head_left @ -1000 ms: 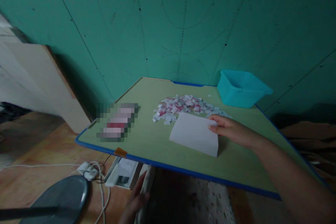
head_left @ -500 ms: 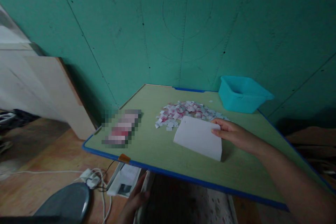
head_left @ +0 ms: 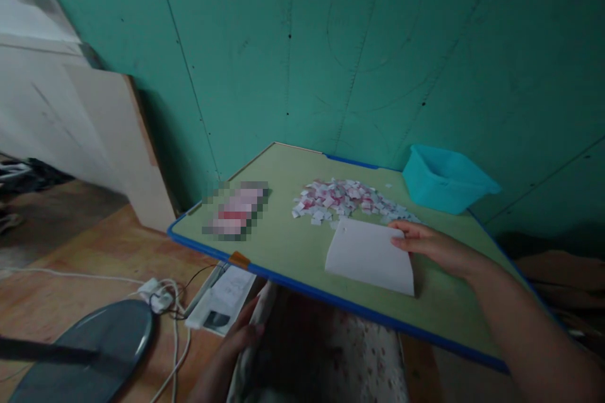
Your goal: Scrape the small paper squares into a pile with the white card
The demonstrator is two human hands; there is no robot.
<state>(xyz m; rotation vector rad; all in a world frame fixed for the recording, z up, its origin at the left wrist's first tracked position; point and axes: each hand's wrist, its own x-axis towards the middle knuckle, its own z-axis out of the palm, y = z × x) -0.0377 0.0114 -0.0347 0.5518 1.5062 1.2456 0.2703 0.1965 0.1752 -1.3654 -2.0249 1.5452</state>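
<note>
Right hand (head_left: 416, 242) pinches 1 white sheet (head_left: 371, 258), which stretches leftward from the grip.
Paper squares (head_left: 338, 195) lie just beyond; left hand's (head_left: 242, 332) grip is unclear.

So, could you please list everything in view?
table: one, green, centre
scraps: many, white and pink, on table
paper: one, white, before scraps
tub: one, turquoise, back right
blurred item: one, pinkish, table's left
tape: one, orange, front edge
wall: one, green, behind
board: one, beige, leaning left
cables: several, mostly white, floor
disc: one, grey, lower left
box: one, white, below table
clutter: uncountable, brown, far right
right hand: one, bare, gripping paper
left hand: one, bare, below table edge
</note>
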